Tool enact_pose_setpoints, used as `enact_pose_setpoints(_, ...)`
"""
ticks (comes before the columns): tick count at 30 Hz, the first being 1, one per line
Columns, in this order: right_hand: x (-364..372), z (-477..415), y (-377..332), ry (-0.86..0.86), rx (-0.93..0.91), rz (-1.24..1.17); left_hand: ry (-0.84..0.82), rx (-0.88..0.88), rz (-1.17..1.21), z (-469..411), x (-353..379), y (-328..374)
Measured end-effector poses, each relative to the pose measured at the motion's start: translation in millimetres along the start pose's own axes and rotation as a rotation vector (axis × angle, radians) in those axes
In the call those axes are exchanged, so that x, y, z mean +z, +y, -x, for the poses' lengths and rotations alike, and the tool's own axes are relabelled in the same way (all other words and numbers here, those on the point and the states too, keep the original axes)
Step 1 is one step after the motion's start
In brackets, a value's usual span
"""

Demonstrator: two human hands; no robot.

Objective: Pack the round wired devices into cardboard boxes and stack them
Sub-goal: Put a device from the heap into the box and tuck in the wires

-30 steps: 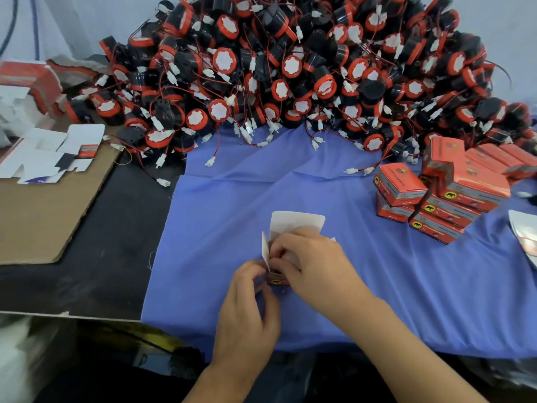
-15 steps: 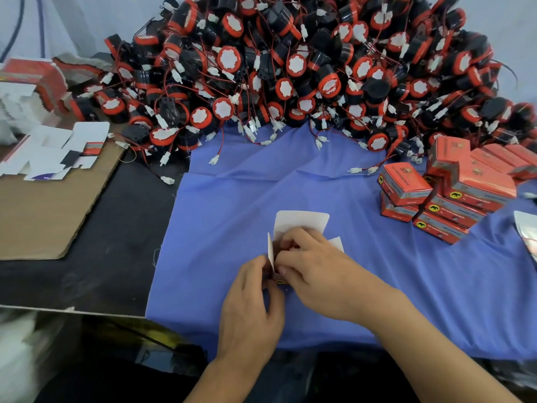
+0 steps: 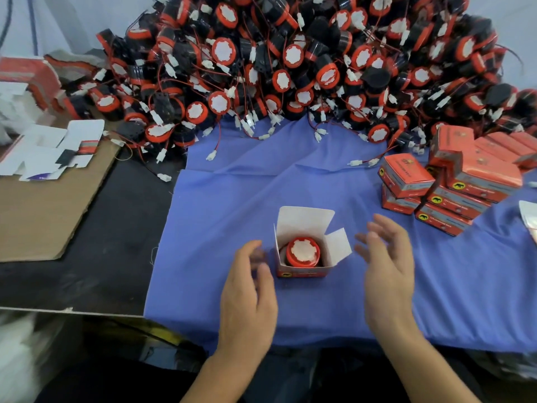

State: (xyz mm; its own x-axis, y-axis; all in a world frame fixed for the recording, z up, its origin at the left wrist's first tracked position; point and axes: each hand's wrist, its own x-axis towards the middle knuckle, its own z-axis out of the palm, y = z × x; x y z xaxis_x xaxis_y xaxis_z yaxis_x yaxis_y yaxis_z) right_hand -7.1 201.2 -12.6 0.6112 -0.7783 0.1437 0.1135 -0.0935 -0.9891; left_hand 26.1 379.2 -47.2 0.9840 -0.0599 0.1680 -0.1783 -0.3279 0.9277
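A small red cardboard box (image 3: pixel 300 273) stands on the blue cloth (image 3: pixel 290 181) with its white top flaps open. Inside it sits one round device (image 3: pixel 303 251), red rim and white label facing up. My left hand (image 3: pixel 247 298) hovers just left of the box, fingers loosely bent and blurred, holding nothing. My right hand (image 3: pixel 386 266) is off to the right of the box, fingers spread and empty. A large heap of black and red wired devices (image 3: pixel 290 62) fills the back of the table. Several closed red boxes (image 3: pixel 459 181) are stacked at the right.
Flat unfolded box blanks (image 3: pixel 49 149) lie on a brown cardboard sheet (image 3: pixel 43 216) at the left. More red carton stock (image 3: pixel 26 80) sits at the far left. Loose white connectors (image 3: pixel 212 155) trail onto the cloth. The table's front edge runs just below my hands.
Both hands were pressed on the box, working the device into it. Now they have let go and pulled apart to either side, leaving the open box standing alone.
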Motion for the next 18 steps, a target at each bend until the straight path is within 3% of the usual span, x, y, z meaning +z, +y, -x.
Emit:
enact_pose_setpoints(3,-0.8,-11.6,6.6,-0.292,0.215,0.062,-0.115,-0.181,0.242,-25.0,-3.9,4.8)
enact_pose_setpoints(7,10.2,-5.3,10.3,-0.501,0.11,0.052,-0.284,-0.232,0.261,-42.7,-8.7,9.3)
enact_pose_setpoints(14,19.3,8.0,22.1,-0.475,-0.037,0.128,-0.292,-0.126,0.173,-44.2,-5.8,2.3)
enact_pose_setpoints(18,15.7,7.8,25.7,-0.465,-0.064,0.167,-0.203,-0.02,0.202,-40.2,-3.4,2.2)
